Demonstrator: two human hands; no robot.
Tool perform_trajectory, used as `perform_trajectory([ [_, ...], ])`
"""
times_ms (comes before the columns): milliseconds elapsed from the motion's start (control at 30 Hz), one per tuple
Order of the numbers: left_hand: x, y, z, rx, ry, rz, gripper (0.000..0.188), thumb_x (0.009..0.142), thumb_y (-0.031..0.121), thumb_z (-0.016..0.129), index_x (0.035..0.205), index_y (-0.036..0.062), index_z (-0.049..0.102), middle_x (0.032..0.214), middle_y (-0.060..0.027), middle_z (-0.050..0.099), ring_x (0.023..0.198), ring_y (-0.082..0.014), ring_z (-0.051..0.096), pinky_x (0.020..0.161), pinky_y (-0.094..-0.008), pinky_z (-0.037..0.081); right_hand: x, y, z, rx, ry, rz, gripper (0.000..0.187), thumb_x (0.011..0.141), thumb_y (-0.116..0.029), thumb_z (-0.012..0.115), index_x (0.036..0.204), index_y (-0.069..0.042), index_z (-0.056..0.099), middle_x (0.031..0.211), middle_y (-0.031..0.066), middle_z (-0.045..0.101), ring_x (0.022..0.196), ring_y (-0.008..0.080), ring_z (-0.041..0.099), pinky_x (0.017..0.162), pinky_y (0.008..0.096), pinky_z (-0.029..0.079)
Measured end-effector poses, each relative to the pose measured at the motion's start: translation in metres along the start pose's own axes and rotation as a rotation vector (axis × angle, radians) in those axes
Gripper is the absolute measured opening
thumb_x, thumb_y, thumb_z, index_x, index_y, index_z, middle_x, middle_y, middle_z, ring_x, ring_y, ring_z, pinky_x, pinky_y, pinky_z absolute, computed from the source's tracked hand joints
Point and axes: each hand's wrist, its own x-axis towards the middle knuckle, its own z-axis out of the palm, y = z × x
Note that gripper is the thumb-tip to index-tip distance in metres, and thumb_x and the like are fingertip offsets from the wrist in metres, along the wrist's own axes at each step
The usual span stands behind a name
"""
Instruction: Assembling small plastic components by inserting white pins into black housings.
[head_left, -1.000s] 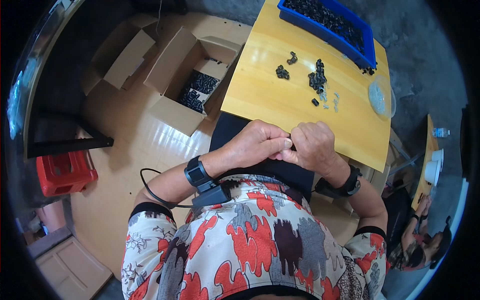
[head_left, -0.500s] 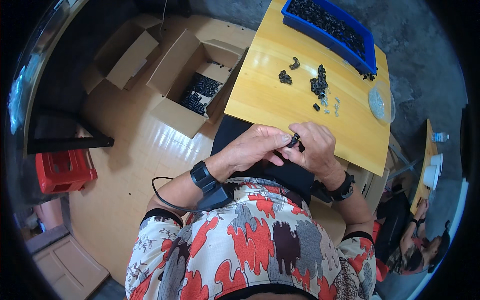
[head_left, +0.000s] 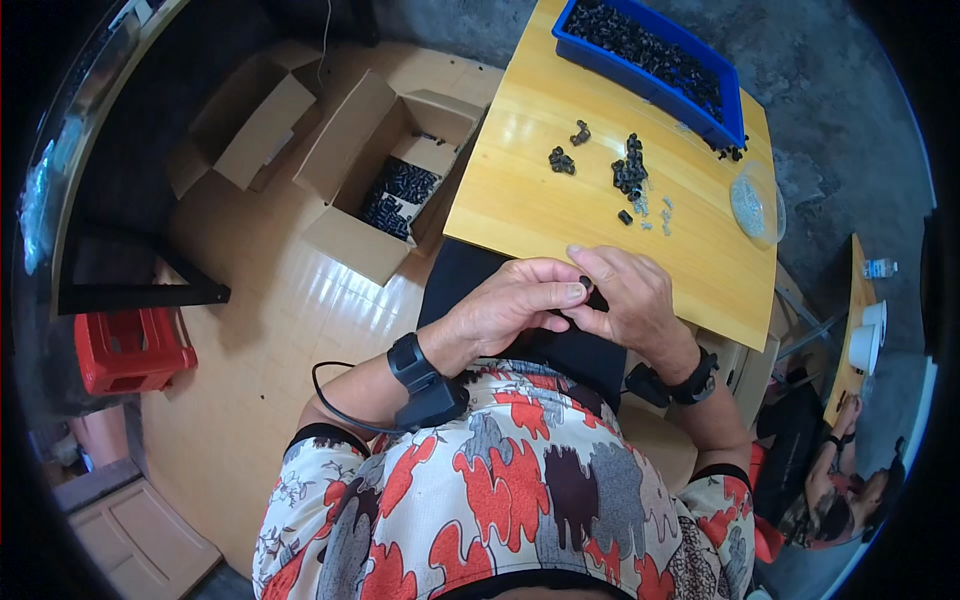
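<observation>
Over my lap, just in front of the table's near edge, my left hand pinches a small black cylindrical part between thumb and fingers. Most of that part is covered by my fingers. My right hand meets it from the other side, its thumb and fingertips closed at the same part. On the table beyond lie a cluster of black parts, two smaller groups of black parts and a single black cylinder. Beside them are small clear pieces.
A blue tray full of small black parts sits at the table's far end. A clear round tub stands at the right edge. Left on the floor are an open carton of black parts, another carton and a red stool. A person sits at right.
The black part has turned between my fingers and now shows its round end rather than its side. My right hand's fingers have shifted around it.
</observation>
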Motion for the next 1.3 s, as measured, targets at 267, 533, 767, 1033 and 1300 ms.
perform_trajectory([
  [267,0.001,-0.004,0.015,0.140,0.224,0.168,0.014,0.087,0.015,0.065,0.098,0.0062,0.064,0.086,0.0011,0.063,0.073,-0.0059,0.058,0.067,-0.0215,0.050,-0.006,-0.010,0.005,-0.140,0.159,0.055,0.051,0.062,-0.032,0.078,0.105,-0.010,0.059,0.080,0.0022,0.059,0.067,0.0181,0.060,0.055,0.0305,0.043],
  [533,-0.004,-0.003,0.008,0.144,0.143,0.092,0.022,0.088,0.015,0.063,0.107,0.0045,0.065,0.091,-0.0018,0.065,0.074,-0.0066,0.059,0.068,-0.0214,0.050,-0.011,-0.011,0.011,0.018,0.233,0.189,0.043,0.062,-0.020,0.078,0.099,-0.009,0.059,0.080,0.0048,0.061,0.067,0.0215,0.062,0.057,0.0319,0.048],
  [767,-0.007,-0.006,0.010,0.256,0.107,0.113,0.023,0.089,0.017,0.062,0.108,0.0039,0.065,0.091,-0.0024,0.066,0.075,-0.0072,0.057,0.071,-0.0225,0.049,-0.018,-0.014,0.016,0.160,0.266,0.247,0.043,0.064,-0.018,0.078,0.100,-0.008,0.059,0.080,0.0078,0.062,0.069,0.0241,0.063,0.061,0.0330,0.050],
  [1033,-0.006,-0.008,0.013,0.241,0.159,0.120,0.022,0.091,0.019,0.061,0.105,0.0037,0.065,0.092,-0.0019,0.066,0.078,-0.0064,0.058,0.072,-0.0225,0.049,-0.022,-0.015,0.023,0.214,0.270,0.193,0.046,0.064,-0.020,0.080,0.103,-0.008,0.059,0.081,0.0064,0.062,0.066,0.0217,0.062,0.059,0.0307,0.050],
  [1300,-0.006,-0.008,0.020,0.372,0.205,0.250,0.020,0.092,0.017,0.058,0.102,0.0012,0.065,0.090,-0.0017,0.066,0.080,-0.0059,0.059,0.072,-0.0210,0.049,-0.011,-0.023,-0.004,-0.107,0.183,0.157,0.044,0.067,-0.041,0.076,0.094,-0.010,0.060,0.074,0.0039,0.057,0.061,0.0199,0.057,0.054,0.0310,0.044],
])
